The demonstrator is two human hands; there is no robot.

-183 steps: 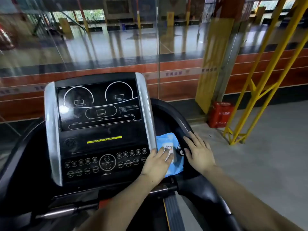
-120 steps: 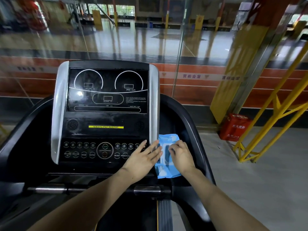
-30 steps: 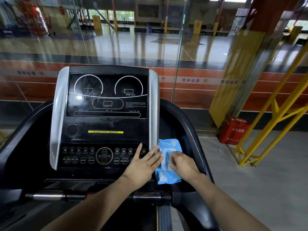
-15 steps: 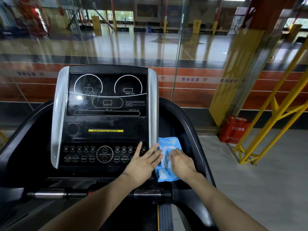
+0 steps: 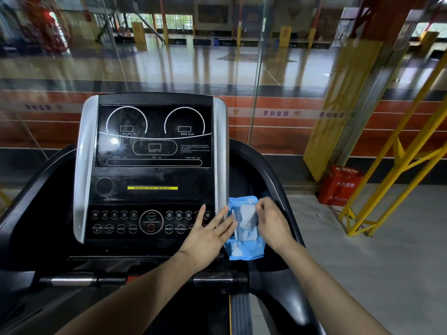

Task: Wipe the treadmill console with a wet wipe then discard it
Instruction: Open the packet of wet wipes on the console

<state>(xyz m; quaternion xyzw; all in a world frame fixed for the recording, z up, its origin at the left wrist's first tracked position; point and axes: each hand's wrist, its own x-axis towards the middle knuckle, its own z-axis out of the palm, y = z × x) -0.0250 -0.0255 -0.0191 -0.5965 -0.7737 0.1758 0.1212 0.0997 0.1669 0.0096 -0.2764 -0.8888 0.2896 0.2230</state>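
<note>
wet wipe pinched by right hand; left hand flat beside pack.

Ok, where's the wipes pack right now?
The wipes pack lies in the side tray just right of the console, low in the head view, between the left hand and right hand.

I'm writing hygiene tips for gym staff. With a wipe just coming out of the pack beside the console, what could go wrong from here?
1. The right hand pinches the wet wipe at one edge; it may tear or drag extra sheets out.
2. The left hand lies flat across the wipe pack edge and the console keys; leaning could press RESET or PROGRAM.
</note>
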